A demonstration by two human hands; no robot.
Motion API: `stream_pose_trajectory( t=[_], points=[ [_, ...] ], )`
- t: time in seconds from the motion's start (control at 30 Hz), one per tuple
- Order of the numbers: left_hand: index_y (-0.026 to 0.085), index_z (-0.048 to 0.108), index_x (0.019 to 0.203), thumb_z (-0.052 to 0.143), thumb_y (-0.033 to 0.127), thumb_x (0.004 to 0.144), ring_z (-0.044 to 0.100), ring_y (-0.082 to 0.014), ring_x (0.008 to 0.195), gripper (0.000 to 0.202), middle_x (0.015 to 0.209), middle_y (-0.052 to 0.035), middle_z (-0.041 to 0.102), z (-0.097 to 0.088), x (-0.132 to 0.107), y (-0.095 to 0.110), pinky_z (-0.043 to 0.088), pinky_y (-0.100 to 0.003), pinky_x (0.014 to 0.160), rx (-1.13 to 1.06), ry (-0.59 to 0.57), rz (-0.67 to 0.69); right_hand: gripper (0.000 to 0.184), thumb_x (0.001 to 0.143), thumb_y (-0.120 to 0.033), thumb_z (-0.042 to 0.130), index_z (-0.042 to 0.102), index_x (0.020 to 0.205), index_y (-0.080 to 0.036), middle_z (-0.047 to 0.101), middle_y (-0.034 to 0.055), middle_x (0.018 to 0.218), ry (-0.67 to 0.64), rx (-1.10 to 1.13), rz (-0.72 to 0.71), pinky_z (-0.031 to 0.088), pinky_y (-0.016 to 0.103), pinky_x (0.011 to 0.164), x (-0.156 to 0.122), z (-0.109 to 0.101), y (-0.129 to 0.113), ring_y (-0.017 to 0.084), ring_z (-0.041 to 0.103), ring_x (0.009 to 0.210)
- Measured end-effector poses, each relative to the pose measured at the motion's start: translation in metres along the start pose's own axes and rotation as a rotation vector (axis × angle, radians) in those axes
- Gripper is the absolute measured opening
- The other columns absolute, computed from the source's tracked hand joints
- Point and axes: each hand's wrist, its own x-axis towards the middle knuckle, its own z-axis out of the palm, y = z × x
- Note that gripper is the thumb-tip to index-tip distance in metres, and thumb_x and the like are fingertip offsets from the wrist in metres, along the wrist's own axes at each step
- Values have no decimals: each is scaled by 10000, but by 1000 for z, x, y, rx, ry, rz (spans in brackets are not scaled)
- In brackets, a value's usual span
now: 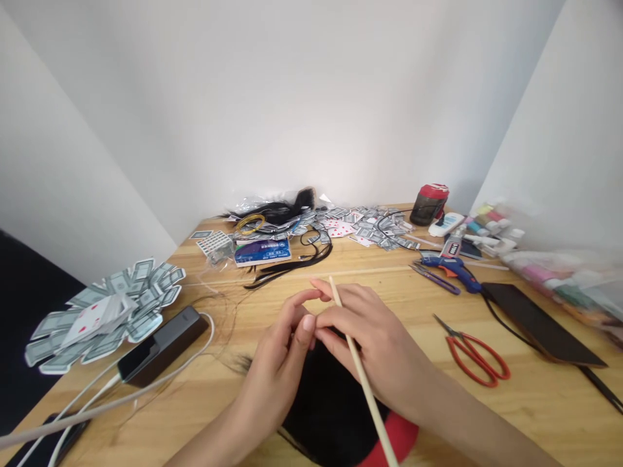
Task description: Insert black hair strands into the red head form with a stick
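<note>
My left hand (280, 360) and my right hand (377, 337) meet at the fingertips, low in the middle of the view. A long pale wooden stick (363, 376) passes between my right fingers and slants down to the bottom edge. Thumb and fingers of my left hand are pinched together; what they hold is hidden. Under both hands lies a black, dark-surfaced piece (321, 405), its kind unclear, with a red rounded edge (402, 438) showing at lower right. Dark hair-like strands (241, 363) stick out beside my left hand.
Red-handled scissors (477, 360), purple snips (435, 277) and a blue glue gun (452, 269) lie at right. Playing-card cutouts (109, 311), a black box (163, 344) and white cables stand left. Cards, black hair (277, 211) and a blue box (263, 251) line the back.
</note>
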Motion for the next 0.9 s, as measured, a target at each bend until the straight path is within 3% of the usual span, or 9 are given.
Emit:
stream_pose_trajectory(
  t=[0.1,0.17,0.23,0.37,0.47,0.6,0.7,0.8,0.9],
  points=[
    [252,605,1104,468,369,1010,593,-141,777,203,855,11,630,-4,4,4,450,-229,710,114,20,50,117,939,-125,597,654,889,-214,736,99,1064,1,105,93,477,415,996,2,-6,2,263,609,1216],
    [220,622,917,489,339,999,579,-134,711,196,797,14,628,-6,6,7,430,-224,653,226,9,99,118,932,-134,603,662,880,-221,742,78,982,-18,176,163,488,380,979,3,-10,6,258,608,1240],
    [209,618,847,495,303,994,553,-127,642,214,732,20,612,-7,7,10,406,-222,599,318,-16,148,108,935,-172,606,673,870,-227,742,66,970,-49,250,241,494,353,972,4,-13,9,253,603,1254],
    [206,617,856,499,239,990,557,-120,627,181,718,19,607,-6,8,13,407,-213,575,400,-69,256,84,928,-244,629,687,868,-242,750,54,1127,-121,407,367,509,330,962,-1,-24,18,243,599,1262],
    [204,608,860,497,173,979,574,-128,653,166,716,13,612,-4,9,14,439,-219,614,508,-70,391,138,962,-300,575,697,938,-240,734,59,1208,-11,418,408,499,347,986,-13,-35,30,233,638,1199],
    [206,609,900,508,67,934,642,-146,773,175,900,-23,706,4,7,10,496,-228,680,738,3,595,302,1007,-390,488,690,1163,-229,751,89,1135,183,417,498,556,346,841,-40,-45,51,214,700,932],
    [203,615,947,489,46,929,691,-181,982,203,1104,-55,738,14,1,4,547,-246,810,834,-30,721,391,999,-459,502,657,1273,-228,770,83,1006,192,546,598,570,326,735,-57,-41,62,191,684,775],
    [180,626,988,468,66,946,639,-215,1191,199,1231,-98,714,21,-4,-2,538,-265,955,857,-172,788,353,981,-470,531,751,1128,-237,745,57,868,185,532,579,562,293,696,-66,-31,61,180,668,742],
    [180,640,1038,480,79,942,616,-230,1236,212,1244,-103,712,25,-6,-6,543,-270,965,850,-270,789,244,969,-368,568,774,950,-238,726,33,801,214,536,555,542,238,607,-70,-24,54,162,668,697]
  ],
)
